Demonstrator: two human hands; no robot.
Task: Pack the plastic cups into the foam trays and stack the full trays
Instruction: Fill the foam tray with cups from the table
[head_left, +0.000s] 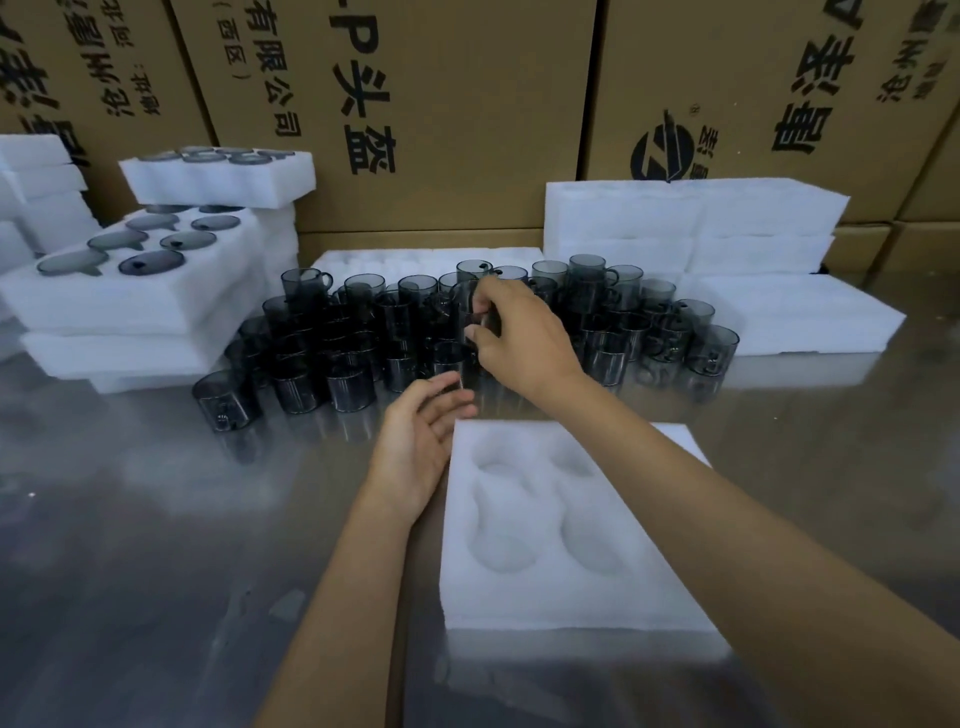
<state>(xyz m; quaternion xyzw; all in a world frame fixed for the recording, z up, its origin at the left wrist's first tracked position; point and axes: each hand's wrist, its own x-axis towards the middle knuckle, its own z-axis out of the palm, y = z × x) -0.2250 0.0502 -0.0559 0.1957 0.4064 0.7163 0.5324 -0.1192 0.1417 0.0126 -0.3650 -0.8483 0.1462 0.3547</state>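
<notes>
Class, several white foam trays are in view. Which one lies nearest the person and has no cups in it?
The foam tray directly in front of the person, beneath the right forearm: its hollows are bare, while the stacked trays at far left hold cups.

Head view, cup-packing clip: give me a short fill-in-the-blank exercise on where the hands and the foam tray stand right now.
1. The right hand pinches a smoky dark transparent plastic cup lifted above the ____ of loose cups.
2. The white foam tray nearest the camera has every pocket ____.
3. The left hand, fingers relaxed, holds ____.
4. The stacked foam trays that already hold cups lie to the ____ of the loose cups.

Missing words: cluster; empty; nothing; left
</notes>
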